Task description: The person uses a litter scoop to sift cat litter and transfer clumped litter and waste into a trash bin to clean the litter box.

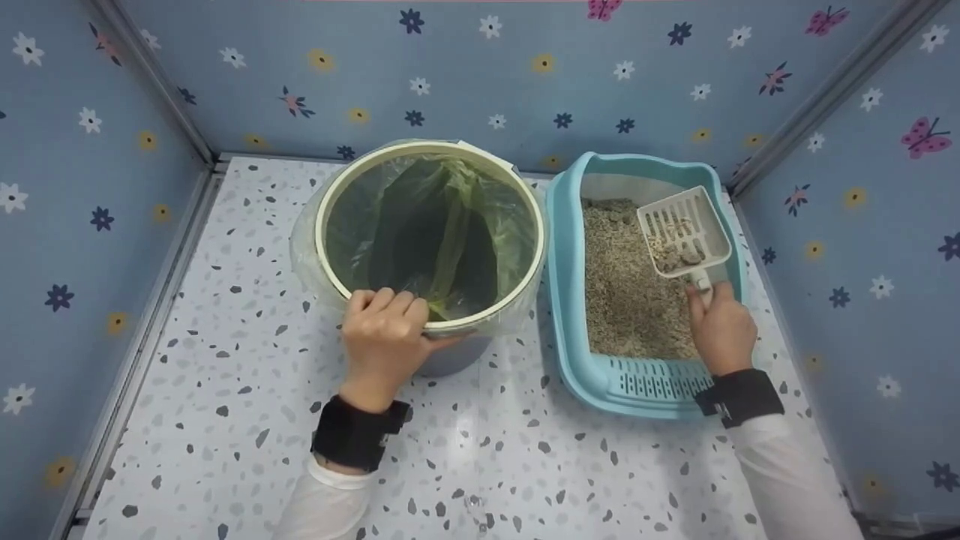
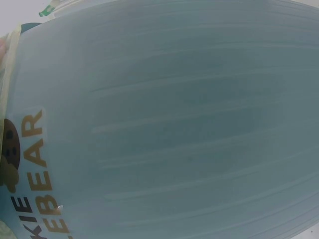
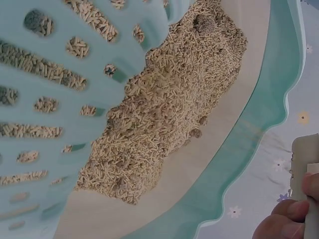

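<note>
My left hand [image 1: 386, 334] grips the near rim of a round trash bin [image 1: 320, 232], fingers curled over its cream-coloured ring. A thin yellow-green bag [image 1: 516, 270] lines the bin and hangs over the outside. The left wrist view is filled by the bin's ribbed blue-grey wall [image 2: 199, 114] with brown lettering. My right hand [image 1: 724, 330] holds a white slotted litter scoop [image 1: 712, 225] by its handle. Several clumps and pellets [image 1: 679, 251] lie in the scoop, above the litter box. At the edge of the right wrist view, fingers [image 3: 284, 224] wrap the scoop.
The turquoise litter box [image 1: 567, 255] stands right of the bin, with a perforated front ledge [image 1: 660, 379]. Pellet litter [image 1: 630, 300] covers its bottom. Flower-patterned wall panels [image 1: 480, 75] enclose the speckled white floor [image 1: 225, 360] at the back and both sides.
</note>
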`<state>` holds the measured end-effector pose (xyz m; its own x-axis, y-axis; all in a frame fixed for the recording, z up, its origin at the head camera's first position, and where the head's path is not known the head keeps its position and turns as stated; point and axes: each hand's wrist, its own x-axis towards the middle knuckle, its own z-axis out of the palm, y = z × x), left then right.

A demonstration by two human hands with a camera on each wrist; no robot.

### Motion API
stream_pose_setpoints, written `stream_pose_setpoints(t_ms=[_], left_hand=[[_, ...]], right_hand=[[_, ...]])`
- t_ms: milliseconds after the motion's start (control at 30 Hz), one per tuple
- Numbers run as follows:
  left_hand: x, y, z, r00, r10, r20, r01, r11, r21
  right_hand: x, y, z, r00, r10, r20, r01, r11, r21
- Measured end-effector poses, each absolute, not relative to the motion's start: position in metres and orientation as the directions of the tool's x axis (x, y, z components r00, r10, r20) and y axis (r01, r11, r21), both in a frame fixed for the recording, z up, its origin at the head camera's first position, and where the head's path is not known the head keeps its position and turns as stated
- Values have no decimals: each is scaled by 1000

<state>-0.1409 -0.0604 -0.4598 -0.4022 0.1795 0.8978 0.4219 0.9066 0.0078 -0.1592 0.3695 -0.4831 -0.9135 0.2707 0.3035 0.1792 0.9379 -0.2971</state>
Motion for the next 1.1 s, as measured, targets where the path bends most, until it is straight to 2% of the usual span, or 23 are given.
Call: stream_pose_setpoints(t_ms=[200,367,533,633,800,1100], left_hand=[[-142,-60,-460,-391,175,904,410,912,1],[-142,-59,-459,-391,171,905,413,911,7],[-142,-59,-459,-393,172,903,417,909,8],[-143,-59,-459,-393,170,904,419,908,11],[-143,-59,-459,-396,171,902,417,909,11],[-143,-59,-459,-398,174,901,421,907,11]], right_hand=[[-159,369,-481,-938,295,185,204,896,-393],[-162,373,-477,-968,251,11,213,841,-498],[-163,377,-474,-962,172,-210,271,672,-689],[-163,378,-474,-945,135,-299,321,574,-754],[-163,377,-473,-937,107,-332,335,544,-769],[-162,378,-472,-947,126,-295,301,666,-683]])
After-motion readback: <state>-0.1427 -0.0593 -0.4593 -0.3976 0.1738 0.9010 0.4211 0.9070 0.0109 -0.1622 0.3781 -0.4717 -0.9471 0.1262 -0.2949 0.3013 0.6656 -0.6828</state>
